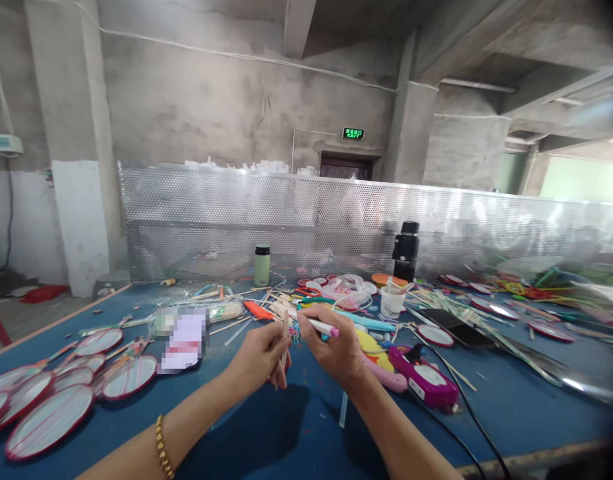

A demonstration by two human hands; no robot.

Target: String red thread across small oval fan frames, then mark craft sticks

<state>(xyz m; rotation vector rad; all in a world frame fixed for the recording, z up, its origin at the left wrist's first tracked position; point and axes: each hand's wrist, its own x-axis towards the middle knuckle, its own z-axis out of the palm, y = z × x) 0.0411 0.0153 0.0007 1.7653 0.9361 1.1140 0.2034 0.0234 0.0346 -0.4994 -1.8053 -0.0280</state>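
My left hand (267,351) is closed around a thin wooden stick (285,325), which stands nearly upright between thumb and fingers. A marker pen (320,327) with a white barrel and pink end is gripped in my right hand (332,347), in a writing hold. The pen's tip points left toward the stick; whether the two touch I cannot tell. Behind the hands lie loose wooden sticks (281,303) and an orange piece (258,310). Close to my right wrist is a pink and yellow item (381,367).
Several round red-rimmed fans or paddles (51,423) lie at left, beside a phone (185,340). A purple device (426,380) with a black cable (466,400) sits at right. Farther back stand a green bottle (262,267), a black flask (406,252) and a white cup (392,303).
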